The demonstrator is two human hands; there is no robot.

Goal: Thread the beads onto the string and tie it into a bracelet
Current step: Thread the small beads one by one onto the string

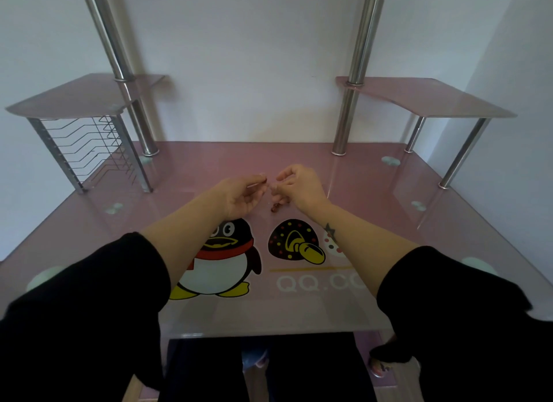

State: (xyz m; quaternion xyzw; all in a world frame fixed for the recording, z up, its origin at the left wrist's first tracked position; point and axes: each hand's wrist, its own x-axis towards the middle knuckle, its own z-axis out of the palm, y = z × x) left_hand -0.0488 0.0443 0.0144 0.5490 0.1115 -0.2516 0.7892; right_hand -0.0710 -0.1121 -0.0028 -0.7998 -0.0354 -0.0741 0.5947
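Note:
Both hands are raised close together above the middle of the pink glass desk (359, 192). My left hand (244, 193) pinches a small dark bead (264, 179) between thumb and forefinger. My right hand (299, 186) has curled fingers pinching what seems to be the thin string end, which is too fine to see clearly. A short run of reddish-brown beads (276, 206) hangs below my right hand, just above the desk. The fingertips of the two hands are nearly touching.
The desk carries a penguin print (221, 261) and a mushroom print (294, 240) near me. Two chrome posts (344, 123) rise at the back, with pink side shelves left (74, 99) and right (434, 99). A wire rack (89, 150) stands under the left shelf.

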